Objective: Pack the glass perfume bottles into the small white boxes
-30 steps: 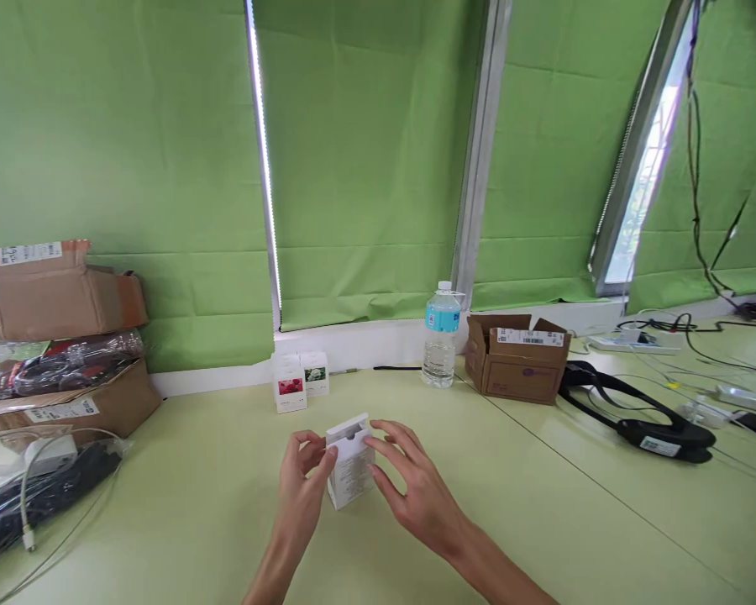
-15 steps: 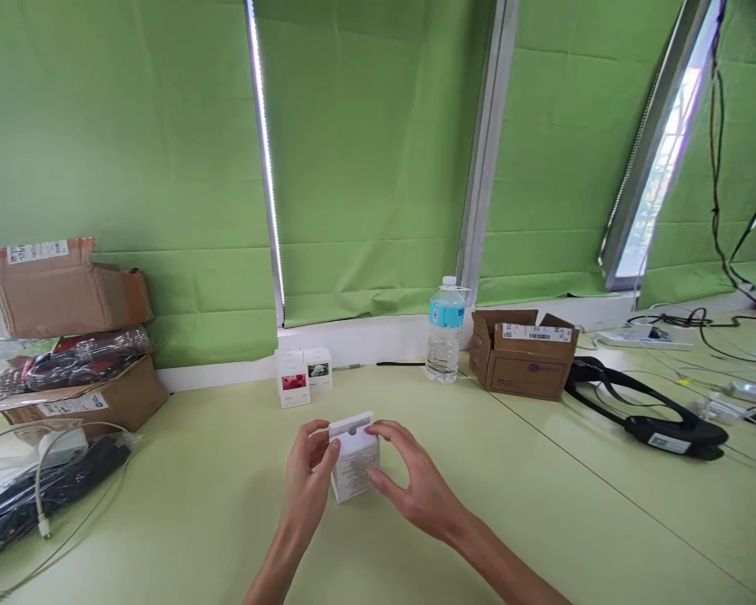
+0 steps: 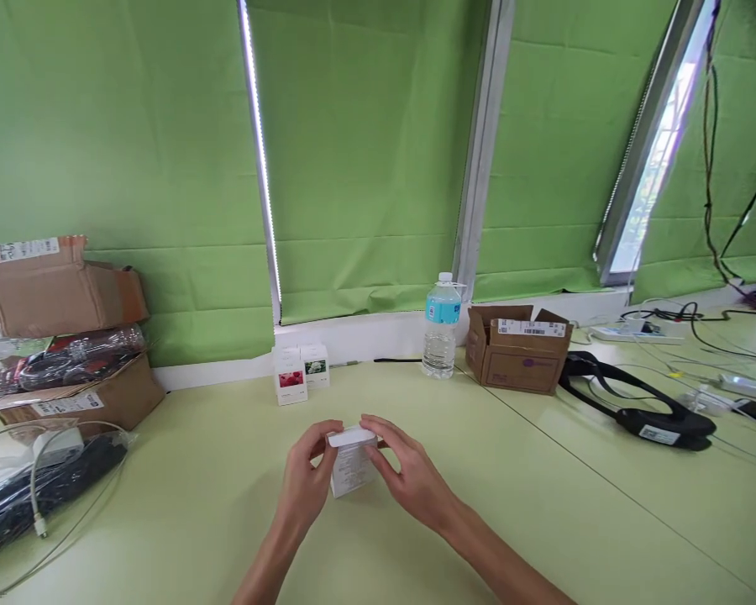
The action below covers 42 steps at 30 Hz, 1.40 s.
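Observation:
A small white carton (image 3: 351, 466) with fine print stands on the pale green table (image 3: 227, 538) in front of me. My left hand (image 3: 306, 481) grips its left side, thumb and fingers curled round it. My right hand (image 3: 409, 479) holds the right side, with its fingers pressing the top flap (image 3: 351, 435) down flat. Both hands are closed on the carton.
Two small white boxes with flower pictures (image 3: 301, 374) stand by the window sill. A water bottle (image 3: 441, 328), an open cardboard box (image 3: 517, 349) and a black headset (image 3: 643, 407) lie to the right. Stacked cartons (image 3: 56, 336) and bagged cables (image 3: 31, 479) fill the left.
The carton's top flap, raised a second ago, now lies flat under my right fingers. Both hands stay on the carton in the same spot.

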Motion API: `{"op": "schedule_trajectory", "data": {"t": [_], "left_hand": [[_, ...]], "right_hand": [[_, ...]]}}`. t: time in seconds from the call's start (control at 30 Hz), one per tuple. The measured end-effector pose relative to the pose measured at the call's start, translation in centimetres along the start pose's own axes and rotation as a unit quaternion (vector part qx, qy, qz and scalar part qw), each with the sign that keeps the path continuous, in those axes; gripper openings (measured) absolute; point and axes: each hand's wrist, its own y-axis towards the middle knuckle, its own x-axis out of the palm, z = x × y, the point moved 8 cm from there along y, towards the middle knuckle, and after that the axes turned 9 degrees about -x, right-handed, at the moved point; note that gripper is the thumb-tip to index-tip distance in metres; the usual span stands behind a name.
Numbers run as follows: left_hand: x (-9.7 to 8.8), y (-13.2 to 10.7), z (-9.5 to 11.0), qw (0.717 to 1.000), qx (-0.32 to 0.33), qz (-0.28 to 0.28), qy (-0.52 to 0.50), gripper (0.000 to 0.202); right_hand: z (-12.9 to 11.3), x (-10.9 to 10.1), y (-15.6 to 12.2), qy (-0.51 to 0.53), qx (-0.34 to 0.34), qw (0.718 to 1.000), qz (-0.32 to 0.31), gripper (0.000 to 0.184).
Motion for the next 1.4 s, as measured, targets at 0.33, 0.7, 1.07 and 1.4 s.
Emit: {"op": "schedule_trajectory", "data": {"t": [0.33,0.7,1.07,1.4], "left_hand": [[0.1,-1.2,0.7,0.993,0.055,-0.012,0.104,0.028],[0.0,-1.4,1.2,0.978,0.081,-0.010,0.192,0.030],[-0.1,-1.2,0.8,0.988,0.054,0.023,0.141,0.029],[-0.6,-0.8,0.8,0.986,0.065,0.026,0.150,0.026]], "right_hand": [[0.3,-0.6,0.1,0.017,-0.010,0.998,0.062,0.028],[0.7,-0.8,-0.2,-0.048,-0.039,0.997,0.050,0.029],[1.1,-0.7,0.0,-0.028,-0.015,0.997,0.074,0.029],[1.3,-0.7,0.3,-0.007,-0.001,0.997,0.079,0.028]]}}
